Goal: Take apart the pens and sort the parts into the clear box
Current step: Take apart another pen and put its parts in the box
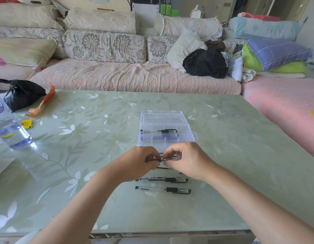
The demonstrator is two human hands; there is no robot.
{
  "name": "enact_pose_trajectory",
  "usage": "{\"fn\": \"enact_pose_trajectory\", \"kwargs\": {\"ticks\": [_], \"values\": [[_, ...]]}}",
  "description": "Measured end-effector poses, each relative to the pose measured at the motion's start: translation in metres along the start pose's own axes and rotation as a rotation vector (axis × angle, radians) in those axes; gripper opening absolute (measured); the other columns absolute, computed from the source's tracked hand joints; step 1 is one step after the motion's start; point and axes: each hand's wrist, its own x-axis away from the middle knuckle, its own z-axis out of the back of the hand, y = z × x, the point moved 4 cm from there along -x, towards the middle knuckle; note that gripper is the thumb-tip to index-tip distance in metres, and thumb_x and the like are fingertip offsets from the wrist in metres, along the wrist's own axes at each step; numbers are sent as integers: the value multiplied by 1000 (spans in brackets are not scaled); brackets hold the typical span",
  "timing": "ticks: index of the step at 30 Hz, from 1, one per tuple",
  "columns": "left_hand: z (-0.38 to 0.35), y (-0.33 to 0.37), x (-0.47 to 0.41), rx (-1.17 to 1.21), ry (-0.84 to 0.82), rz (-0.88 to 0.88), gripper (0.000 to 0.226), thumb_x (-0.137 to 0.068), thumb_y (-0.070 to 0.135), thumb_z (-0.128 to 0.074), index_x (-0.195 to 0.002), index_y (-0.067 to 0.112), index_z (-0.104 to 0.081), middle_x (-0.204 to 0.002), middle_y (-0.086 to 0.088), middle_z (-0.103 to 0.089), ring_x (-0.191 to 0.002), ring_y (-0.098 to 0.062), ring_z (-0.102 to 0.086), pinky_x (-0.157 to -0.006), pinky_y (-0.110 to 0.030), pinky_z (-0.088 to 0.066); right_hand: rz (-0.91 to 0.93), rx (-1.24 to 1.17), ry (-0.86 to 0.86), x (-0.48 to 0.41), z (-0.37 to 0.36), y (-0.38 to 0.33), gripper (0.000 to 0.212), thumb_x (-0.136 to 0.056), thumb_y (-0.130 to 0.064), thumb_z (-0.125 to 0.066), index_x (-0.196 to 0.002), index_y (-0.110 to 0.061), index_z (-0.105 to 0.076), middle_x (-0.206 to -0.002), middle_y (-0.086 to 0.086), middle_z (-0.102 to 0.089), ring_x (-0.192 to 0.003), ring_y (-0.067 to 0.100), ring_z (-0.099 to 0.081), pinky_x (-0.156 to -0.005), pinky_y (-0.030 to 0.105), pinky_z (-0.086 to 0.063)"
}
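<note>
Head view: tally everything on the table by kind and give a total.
Pens lying on the table: 2
Pen in the clear box: 1
Held pen: 1, pinched by left hand and right hand
Clear box: 1
Water bottle: 1
Black bag: 1
Orange wrapper: 1
Yellow packet: 1
Total: 9
Parts under the hands are too hidden to count.

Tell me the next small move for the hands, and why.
Probably draw the hands apart to separate the pen held between them. The left hand and right hand both pinch this one thin pen just in front of the open clear box, so it looks half dismantled. Two whole pens wait on the table.
</note>
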Motion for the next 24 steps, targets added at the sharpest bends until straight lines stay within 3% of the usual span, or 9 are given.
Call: {"fn": "enact_pose_trajectory", "kwargs": {"ticks": [4, 8, 12, 16, 18, 20, 24], "values": [[3, 1, 1, -19, 30, -7, 7, -91, 30, -60, -90, 29, -67, -77, 10, -69, -61, -11, -55, -58, -30, -52, -3, 2, 19, -1, 0, 1, 8, -82, -21, -76, -81, -27, -71, -54, -35, -54, -55, -10, -52, -53, 5, -35], [3, 0, 1, -48, 34, -21, 7, -90, 31, -60, -88, 32, -66, -76, 12, -68, -61, -8, -55, -56, -24, -48, -9, 23, 12, -3, -3, 6, 11, -83, -39, -73, -82, -28, -73, -72, -21, -66, -56, -5, -52, -53, 8, -33], [4, 1, 2, -90, 53, -28, 7, -91, 35, -60, -89, 35, -66, -72, 22, -64, -51, -1, -48, -46, -15, -38, 2, 130, -19, -3, -7, 9, 26, -87, -54, -62, -80, -30, -69, -59, -12, -57, -49, 6, -44, -52, 19, -32], [5, 0, 1, -111, 61, -28, 8, -91, 36, -58, -90, 36, -66, -71, 25, -64, -55, 0, -50, -50, -15, -37, 5, 145, 3, -4, -7, 8, 24, -79, -52, -71, -96, -36, -66, -89, -23, -65, -76, -10, -54, -68, 16, -40], [5, 0, 1, -100, 57, -31, 8, -91, 36, -59, -90, 36, -66, -72, 26, -64, -54, 1, -50, -51, -16, -38, 28, 149, 22, -5, -6, 7, 13, -81, -40, -73, -87, -35, -63, -88, -23, -64, -74, -13, -53, -66, 15, -36], [5, 1, 1, -100, 55, -41, 8, -91, 36, -58, -90, 36, -66, -73, 25, -64, -54, 0, -50, -51, -15, -39, 30, 150, 5, -5, -6, 7, 11, -85, -41, -70, -81, -34, -62, -83, -21, -63, -67, -12, -51, -59, 13, -32], [4, 2, 1, -82, 41, -54, 10, -92, 35, -58, -91, 37, -68, -73, 22, -65, -53, -2, -48, -47, -17, -41, 11, 193, -30, -6, -9, 13, 37, -92, -54, -54, -76, -22, -63, -71, -6, -59, -58, 8, -49, -57, 31, -43]]}}
